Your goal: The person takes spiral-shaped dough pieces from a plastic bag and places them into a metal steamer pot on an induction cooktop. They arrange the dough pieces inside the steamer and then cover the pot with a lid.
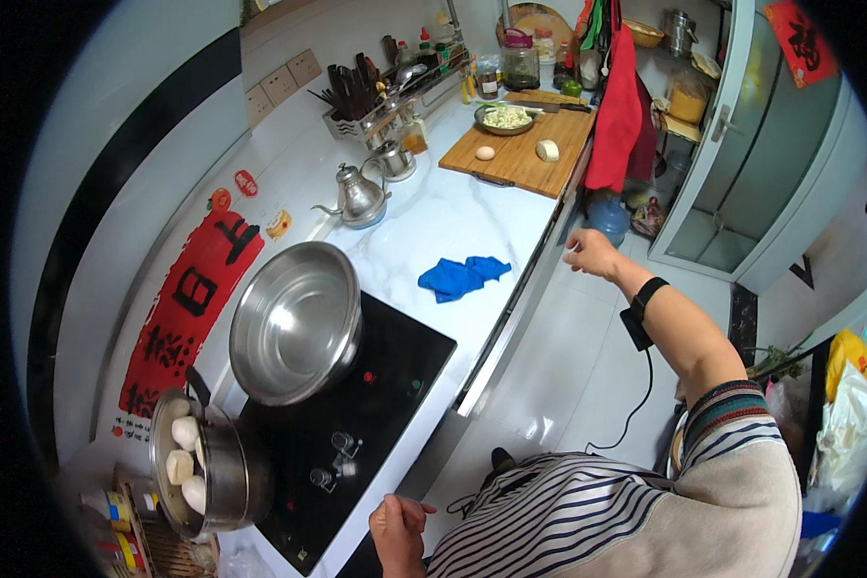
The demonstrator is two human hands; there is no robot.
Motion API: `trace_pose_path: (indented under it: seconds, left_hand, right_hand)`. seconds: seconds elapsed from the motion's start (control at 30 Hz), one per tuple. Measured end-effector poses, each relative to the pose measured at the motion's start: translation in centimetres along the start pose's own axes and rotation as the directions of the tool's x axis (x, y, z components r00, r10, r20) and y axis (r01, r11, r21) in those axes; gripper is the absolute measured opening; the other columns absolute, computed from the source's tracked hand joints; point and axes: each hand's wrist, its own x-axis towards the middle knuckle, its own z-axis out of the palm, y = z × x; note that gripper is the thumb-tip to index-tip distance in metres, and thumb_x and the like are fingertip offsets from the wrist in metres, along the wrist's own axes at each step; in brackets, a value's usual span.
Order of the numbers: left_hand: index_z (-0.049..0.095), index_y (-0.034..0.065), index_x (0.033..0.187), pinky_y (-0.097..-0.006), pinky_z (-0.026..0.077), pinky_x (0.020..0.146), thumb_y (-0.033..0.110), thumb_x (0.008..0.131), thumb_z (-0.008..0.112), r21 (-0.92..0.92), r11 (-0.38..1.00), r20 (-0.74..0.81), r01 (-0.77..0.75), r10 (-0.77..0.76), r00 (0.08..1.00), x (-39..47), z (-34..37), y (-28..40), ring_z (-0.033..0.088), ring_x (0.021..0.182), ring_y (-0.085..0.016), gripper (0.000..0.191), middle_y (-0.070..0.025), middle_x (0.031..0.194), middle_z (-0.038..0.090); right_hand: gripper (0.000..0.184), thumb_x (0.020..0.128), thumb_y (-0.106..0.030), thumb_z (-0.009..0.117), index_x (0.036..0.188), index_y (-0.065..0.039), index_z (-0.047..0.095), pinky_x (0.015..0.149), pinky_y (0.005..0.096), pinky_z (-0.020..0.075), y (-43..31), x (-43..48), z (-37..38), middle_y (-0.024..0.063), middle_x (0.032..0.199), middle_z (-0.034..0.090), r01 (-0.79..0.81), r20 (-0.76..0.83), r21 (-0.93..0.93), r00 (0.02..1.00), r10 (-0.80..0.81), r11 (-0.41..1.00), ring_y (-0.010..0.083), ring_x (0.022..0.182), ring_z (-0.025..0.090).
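Observation:
My left hand is loosely curled just off the front edge of the black glass cooktop, with nothing visible in it. My right hand is held out over the floor, to the right of the counter, fingers drawn together and no object showing. On the white marbled counter, nearest to that hand, lies a crumpled blue cloth. A wide stainless steel basin stands on the cooktop's far burner area. Closer to me is a metal steamer pot with several white buns in its top.
Farther along the counter, a wooden cutting board bears an egg, a dough roll, a bowl of chopped food and a knife. A metal teapot stands by the wall. A red apron hangs beyond the board.

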Motion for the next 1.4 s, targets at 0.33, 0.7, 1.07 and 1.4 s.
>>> trace_pose_path:
  seconds: [0.33, 0.7, 1.07, 1.4]
  left_hand:
    - [0.059, -0.0014, 0.112, -0.0270, 0.048, 0.069, 0.015, 0.097, 0.054, 0.140, 0.989, -0.139, 0.038, -0.018, 0.990, 9.4, 9.3, 0.1, 0.049, 0.064, -0.010, 0.023, -0.0027, 0.072, 0.054]
    - [0.056, -0.0022, 0.117, -0.0339, 0.051, 0.076, 0.006, 0.094, 0.055, -0.001, 0.988, -0.105, 0.152, -0.151, 0.983, 21.3, 29.3, -1.2, 0.054, 0.072, -0.016, 0.025, -0.0090, 0.085, 0.058]
    - [0.057, -0.0001, 0.119, -0.0316, 0.051, 0.077, 0.008, 0.091, 0.060, 0.023, 0.991, 0.009, 0.130, -0.131, 0.991, 30.6, 35.5, -1.1, 0.055, 0.073, -0.014, 0.029, -0.0072, 0.088, 0.060]
    - [0.045, 0.0036, 0.136, -0.0328, 0.047, 0.095, -0.010, 0.084, 0.062, 0.045, 0.996, 0.045, -0.073, 0.071, 0.996, 36.9, 36.9, 1.3, 0.055, 0.116, -0.021, 0.057, -0.0110, 0.129, 0.051]
  right_hand:
    - [0.038, 0.074, -0.017, 0.071, 0.106, 0.002, 0.060, 0.083, 0.0428, 0.0504, 6.1, 16.8, -5.2, 0.0249, 0.100, 0.065, -0.002, -0.168, -0.308, 0.984, -0.052, 0.951, 0.0381, 0.097, 0.063]
    - [0.066, 0.077, -0.030, 0.074, 0.129, -0.001, 0.045, 0.092, 0.0425, 0.0473, 8.6, 39.6, -8.7, 0.0259, 0.117, 0.058, -0.021, -0.136, -0.437, 0.990, -0.043, 0.899, 0.0405, 0.111, 0.056]
    - [0.047, 0.076, -0.016, 0.076, 0.113, 0.002, 0.054, 0.086, 0.0398, 0.0518, 11.3, 42.6, -8.0, 0.0184, 0.106, 0.064, -0.152, 0.144, 0.443, 0.985, 0.097, 0.884, 0.0323, 0.100, 0.063]
    - [0.052, 0.096, -0.039, 0.041, 0.134, -0.003, 0.047, 0.079, 0.0455, 0.0555, 0.4, 32.4, -2.9, 0.0201, 0.124, 0.058, -0.813, 0.839, 0.487, 0.336, -0.428, 0.319, 0.0412, 0.104, 0.062]
